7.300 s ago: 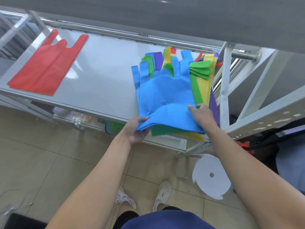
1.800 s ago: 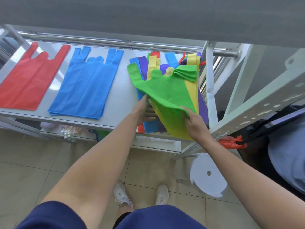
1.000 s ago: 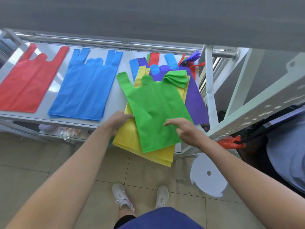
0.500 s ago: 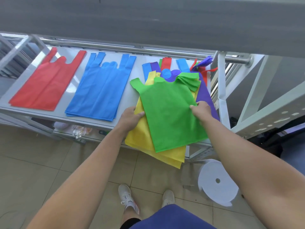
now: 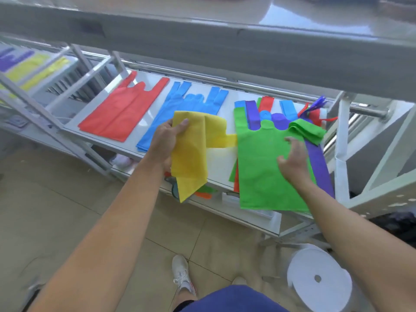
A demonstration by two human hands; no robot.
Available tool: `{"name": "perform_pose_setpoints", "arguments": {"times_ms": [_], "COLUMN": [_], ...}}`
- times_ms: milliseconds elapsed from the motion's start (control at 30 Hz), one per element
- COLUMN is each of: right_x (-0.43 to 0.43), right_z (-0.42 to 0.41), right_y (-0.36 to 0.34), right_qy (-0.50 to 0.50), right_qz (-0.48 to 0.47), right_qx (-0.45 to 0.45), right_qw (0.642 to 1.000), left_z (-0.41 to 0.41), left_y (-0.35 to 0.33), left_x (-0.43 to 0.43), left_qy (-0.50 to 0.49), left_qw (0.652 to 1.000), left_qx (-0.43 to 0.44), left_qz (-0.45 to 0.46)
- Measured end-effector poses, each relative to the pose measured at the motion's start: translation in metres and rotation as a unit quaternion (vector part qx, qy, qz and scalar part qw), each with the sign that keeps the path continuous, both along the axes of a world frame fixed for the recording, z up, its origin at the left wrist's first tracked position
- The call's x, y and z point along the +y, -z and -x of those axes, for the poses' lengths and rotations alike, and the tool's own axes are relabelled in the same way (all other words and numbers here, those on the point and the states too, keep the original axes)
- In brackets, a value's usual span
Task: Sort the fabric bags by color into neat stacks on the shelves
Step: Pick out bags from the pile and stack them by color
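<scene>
My left hand (image 5: 167,140) grips a yellow bag (image 5: 191,152), lifted off the pile and hanging folded above the shelf's front edge. A green bag (image 5: 263,167) tops the mixed pile at the right of the white shelf (image 5: 221,163), with purple (image 5: 319,170), blue and red bags showing beneath it. My right hand (image 5: 292,161) hovers over the green bag with loosely curled fingers, holding nothing. A red bag stack (image 5: 121,113) lies at the shelf's left and a blue bag stack (image 5: 182,113) beside it.
Another shelf at the far left carries yellow bags (image 5: 33,70) and purple bags (image 5: 12,59). A grey upper shelf board (image 5: 225,46) overhangs the work shelf. White frame posts (image 5: 341,140) stand at the right. A white roll (image 5: 319,280) sits on the tiled floor near my shoes.
My left hand has pulled the yellow bag out from under the green one and lifted it leftwards. My right hand has let go of the green bag's edge and hovers above it.
</scene>
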State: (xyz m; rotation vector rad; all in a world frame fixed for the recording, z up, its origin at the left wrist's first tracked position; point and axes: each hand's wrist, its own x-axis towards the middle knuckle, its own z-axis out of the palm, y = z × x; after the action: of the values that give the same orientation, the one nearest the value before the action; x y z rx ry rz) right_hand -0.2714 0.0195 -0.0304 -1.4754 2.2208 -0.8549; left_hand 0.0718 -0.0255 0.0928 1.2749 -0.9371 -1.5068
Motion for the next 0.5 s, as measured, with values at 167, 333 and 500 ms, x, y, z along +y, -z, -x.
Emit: {"name": "perform_pose_setpoints", "arguments": {"times_ms": [167, 333, 500], "right_x": [-0.001, -0.01, -0.033], "right_z": [-0.125, -0.211, -0.293], "right_y": [-0.045, -0.085, -0.111], "right_qy": [-0.122, -0.156, -0.223], "right_qz": [-0.227, -0.302, -0.252], "right_qx": [-0.46, -0.678, -0.58], "right_qw": [0.85, 0.651, 0.742], "left_z": [-0.017, -0.095, -0.203], "left_y": [-0.018, -0.027, -0.013], "left_x": [0.007, 0.029, 0.081], "left_qy": [-0.038, -0.086, -0.143], "left_qw": [0.994, 0.99, 0.987], "left_qx": [0.101, 0.109, 0.068], "left_qz": [0.008, 0.018, 0.003]}}
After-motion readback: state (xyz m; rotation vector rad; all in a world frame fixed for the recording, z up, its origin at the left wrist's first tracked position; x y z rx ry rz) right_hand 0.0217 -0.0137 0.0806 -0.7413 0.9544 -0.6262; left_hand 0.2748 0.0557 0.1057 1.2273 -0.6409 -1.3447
